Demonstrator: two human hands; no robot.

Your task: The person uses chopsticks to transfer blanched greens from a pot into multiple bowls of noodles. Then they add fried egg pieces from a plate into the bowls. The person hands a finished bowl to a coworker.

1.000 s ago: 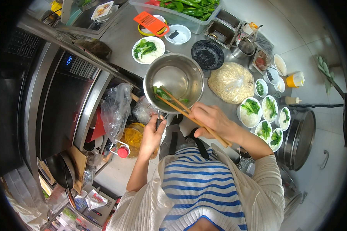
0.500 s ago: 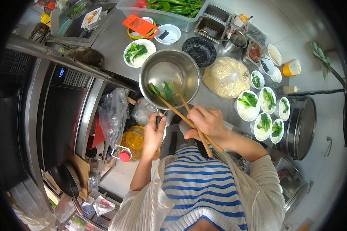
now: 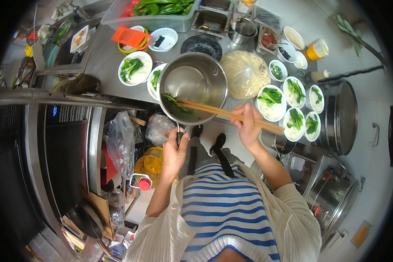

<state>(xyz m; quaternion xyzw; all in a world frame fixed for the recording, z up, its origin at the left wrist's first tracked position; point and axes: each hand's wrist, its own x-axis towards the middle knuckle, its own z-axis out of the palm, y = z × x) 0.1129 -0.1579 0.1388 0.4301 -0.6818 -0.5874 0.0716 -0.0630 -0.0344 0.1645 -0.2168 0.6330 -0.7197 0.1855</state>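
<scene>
My left hand (image 3: 174, 150) is closed round the black handle of a steel saucepan (image 3: 196, 74), held up over the front edge of the counter. Some cooked leafy greens (image 3: 179, 105) lie low in the pan, on its left side. In my right hand (image 3: 248, 124) is a pair of wooden chopsticks (image 3: 222, 112), their tips reaching into the pan at the greens. A white bowl with greens (image 3: 156, 81) is partly hidden behind the pan's left rim. Left of it stands a bowl of white rice topped with greens (image 3: 135, 68).
Several rice bowls with greens (image 3: 270, 102) stand on the right, beside stacked steel pots (image 3: 343, 118). A bag of noodles (image 3: 245, 74) and a black dish (image 3: 201, 47) lie behind the pan. A tub of peppers (image 3: 150, 15) is at the back. An oil jug (image 3: 150, 161) stands below.
The chopsticks have swung from steep and crossed to flatter and together, pointing left. My view has shifted to the right, uncovering the bowl behind the pan.
</scene>
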